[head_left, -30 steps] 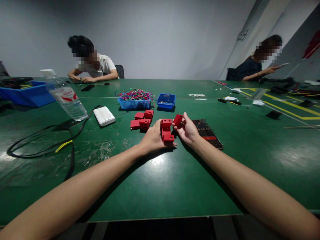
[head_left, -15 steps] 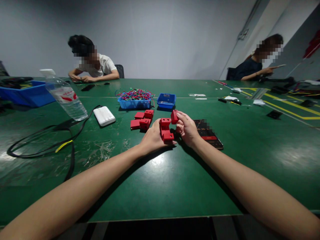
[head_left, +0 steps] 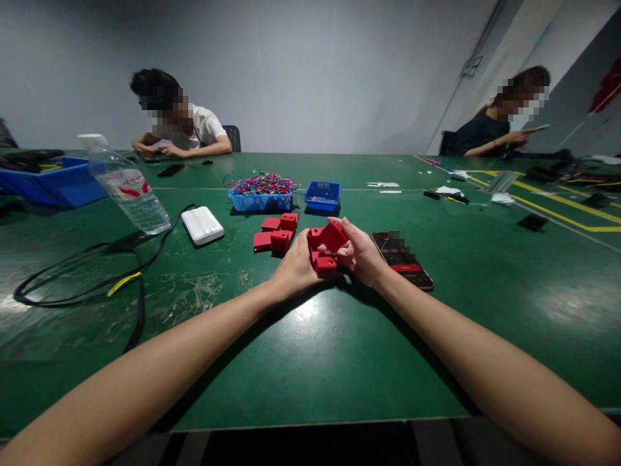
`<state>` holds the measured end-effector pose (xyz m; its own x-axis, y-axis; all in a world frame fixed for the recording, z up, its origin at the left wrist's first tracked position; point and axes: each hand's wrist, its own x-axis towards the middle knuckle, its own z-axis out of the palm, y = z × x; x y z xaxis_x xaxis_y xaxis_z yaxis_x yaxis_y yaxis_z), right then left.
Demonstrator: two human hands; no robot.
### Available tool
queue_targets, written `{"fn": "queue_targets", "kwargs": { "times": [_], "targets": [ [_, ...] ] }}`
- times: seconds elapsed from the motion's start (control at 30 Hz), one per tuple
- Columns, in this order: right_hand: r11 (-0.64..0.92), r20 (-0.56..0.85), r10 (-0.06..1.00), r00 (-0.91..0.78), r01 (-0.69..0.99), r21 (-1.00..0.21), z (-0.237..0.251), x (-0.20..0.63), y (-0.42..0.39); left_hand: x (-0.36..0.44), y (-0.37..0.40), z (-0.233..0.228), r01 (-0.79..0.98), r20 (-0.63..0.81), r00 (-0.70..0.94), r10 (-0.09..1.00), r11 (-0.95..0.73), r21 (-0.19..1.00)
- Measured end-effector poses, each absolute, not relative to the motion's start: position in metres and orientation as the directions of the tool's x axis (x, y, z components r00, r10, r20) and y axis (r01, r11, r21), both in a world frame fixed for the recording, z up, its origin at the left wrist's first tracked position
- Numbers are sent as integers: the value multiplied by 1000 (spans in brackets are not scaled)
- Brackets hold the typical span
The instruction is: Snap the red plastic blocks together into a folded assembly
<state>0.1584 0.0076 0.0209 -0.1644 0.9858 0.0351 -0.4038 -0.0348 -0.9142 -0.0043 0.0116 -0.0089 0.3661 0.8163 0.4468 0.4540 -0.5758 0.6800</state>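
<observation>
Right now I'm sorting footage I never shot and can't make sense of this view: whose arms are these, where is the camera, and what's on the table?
The camera sits on a person's head, looking forward and down, so both bare arms are their own. The left hand steadies a small stack of red plastic blocks on the green table. The right hand holds one red plastic block against that stack. Nearby lie more loose red blocks, a black phone, a white flat box, a clear plastic bottle and a blue tray of coloured wires. Two other people sit at the far edge.
</observation>
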Motion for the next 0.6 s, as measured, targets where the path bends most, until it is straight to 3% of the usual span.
{"fn": "queue_targets", "kwargs": {
  "times": [0.2, 0.6],
  "targets": [
    [-51, 30, 958, -284, -274, -960, 23, 160, 3, -4, 14, -11, 416, 444, 362, 820, -568, 710],
    [-33, 68, 941, -331, -291, -956, 20, 170, 11, -8, 10, -6, 368, 365, 393, 844, -508, 779]
  ]
}}
